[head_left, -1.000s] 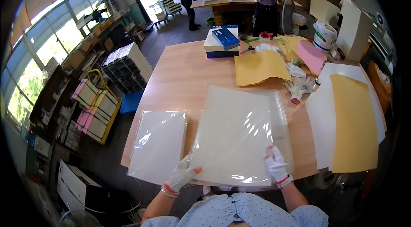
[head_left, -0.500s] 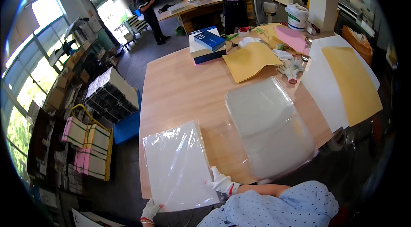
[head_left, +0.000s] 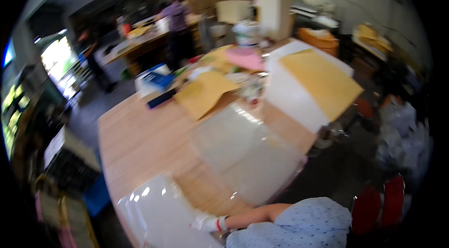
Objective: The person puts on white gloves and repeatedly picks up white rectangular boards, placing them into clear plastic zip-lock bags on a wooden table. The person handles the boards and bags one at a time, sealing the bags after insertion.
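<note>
A white stack of sheets in clear, shiny plastic [head_left: 161, 213] lies at the near left corner of the table. My right hand [head_left: 206, 222], in a white glove with a red cuff, touches the stack's right edge. Motion blur smears its fingers, so their grip does not show. Out of the picture is my left hand. To the right of the wrapped stack lies a pile of clear plastic sleeves [head_left: 248, 154], partly overhanging the table's near edge.
Brown paper [head_left: 203, 93], blue-covered books [head_left: 158, 79], pink paper [head_left: 245, 58] and a white bucket [head_left: 245, 33] stand farther back on the table [head_left: 140, 131]. White and tan sheets [head_left: 322, 79] overhang the right edge. Red chairs [head_left: 392, 201] stand at the right. People work behind.
The view has swung to the right and blurred. My left hand, earlier at the wrapped stack's near left corner, has left the picture. My right hand remains at its right edge.
</note>
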{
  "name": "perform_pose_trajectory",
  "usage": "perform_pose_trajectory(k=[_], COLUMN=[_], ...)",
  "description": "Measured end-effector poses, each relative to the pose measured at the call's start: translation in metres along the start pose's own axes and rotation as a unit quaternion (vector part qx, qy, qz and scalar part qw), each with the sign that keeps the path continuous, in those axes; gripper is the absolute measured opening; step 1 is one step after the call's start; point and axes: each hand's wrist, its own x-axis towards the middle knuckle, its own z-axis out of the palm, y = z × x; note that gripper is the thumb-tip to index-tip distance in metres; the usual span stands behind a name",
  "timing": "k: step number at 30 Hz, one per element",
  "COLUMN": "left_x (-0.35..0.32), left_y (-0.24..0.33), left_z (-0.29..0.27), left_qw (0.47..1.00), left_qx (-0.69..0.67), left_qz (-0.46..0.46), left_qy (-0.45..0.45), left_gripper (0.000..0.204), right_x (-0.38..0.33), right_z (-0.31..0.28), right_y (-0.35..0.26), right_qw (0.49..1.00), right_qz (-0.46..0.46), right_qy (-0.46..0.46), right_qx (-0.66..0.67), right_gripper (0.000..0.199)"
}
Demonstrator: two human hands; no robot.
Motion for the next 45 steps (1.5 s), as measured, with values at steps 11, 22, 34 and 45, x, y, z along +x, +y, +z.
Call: perform_pose_trajectory(k=[11, 22, 34, 45], left_x=[-0.036, -0.185, 0.098, 0.17], left_y=[0.254, 0.787, 0.716, 0.714], left_z=[0.074, 0.257, 0.277, 0.375], left_qw=[0.9, 0.474, 0.722, 0.744], left_qx=[-0.262, -0.487, -0.653, -0.629], left_qz=[0.345, 0.102, 0.219, -0.016], left_qy=[0.046, -0.727, -0.073, 0.226], left_gripper=[0.035, 0.024, 0.02, 0.026], right_x=[-0.325, -0.345, -0.291, -0.302], right_z=[-0.356, -0.354, -0.313, -0.378], right_y=[0.167, 0.3, 0.382, 0.345], right_qw=[0.616, 0.58, 0.764, 0.792], right_qz=[0.234, -0.017, -0.113, -0.138], right_qy=[0.664, 0.576, 0.347, 0.332], right_qx=[-0.352, 0.576, 0.533, 0.493], right_gripper=[0.046, 0.018, 0.046, 0.041])
